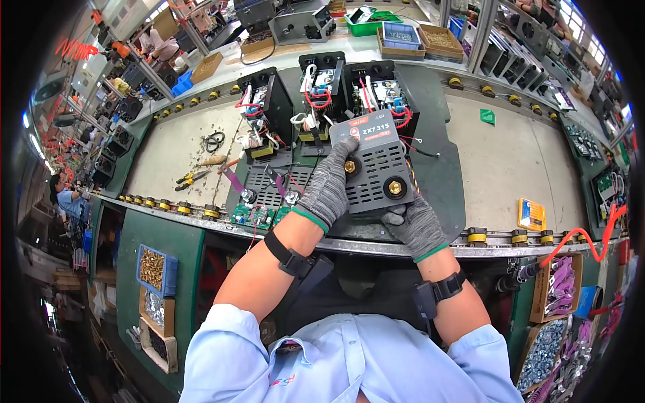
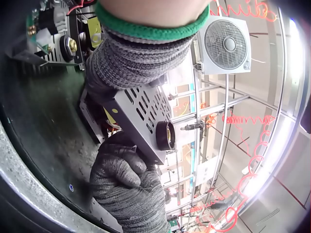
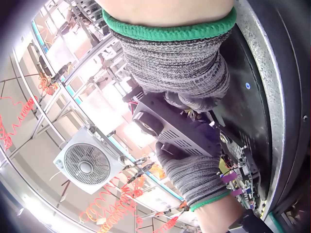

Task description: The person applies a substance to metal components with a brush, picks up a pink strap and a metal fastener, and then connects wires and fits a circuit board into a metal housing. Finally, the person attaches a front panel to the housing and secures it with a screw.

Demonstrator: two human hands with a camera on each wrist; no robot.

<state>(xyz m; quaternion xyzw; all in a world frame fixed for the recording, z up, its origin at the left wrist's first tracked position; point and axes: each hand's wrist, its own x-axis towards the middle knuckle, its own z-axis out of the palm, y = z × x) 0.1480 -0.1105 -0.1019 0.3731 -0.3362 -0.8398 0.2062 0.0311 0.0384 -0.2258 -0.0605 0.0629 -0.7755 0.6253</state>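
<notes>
A grey welder front panel with rows of vent slots, two brass-centred sockets and a "ZX7 315" label is held up, tilted, over the dark green work mat. My left hand, in a grey knit glove, grips its left side, thumb on the face and fingers behind. At the lower right edge, the gloved right hand has its fingers curled against the panel; the left wrist view shows this hand close to the back. Twisted coloured wires hang beside the panel's right edge. Its back is mostly hidden.
Behind the panel stand three black welder units with wires exposed. Two slotted panels and green circuit boards lie left. Yellow-handled pliers sit farther left, a yellow-orange packet right. Rollers line the front edge.
</notes>
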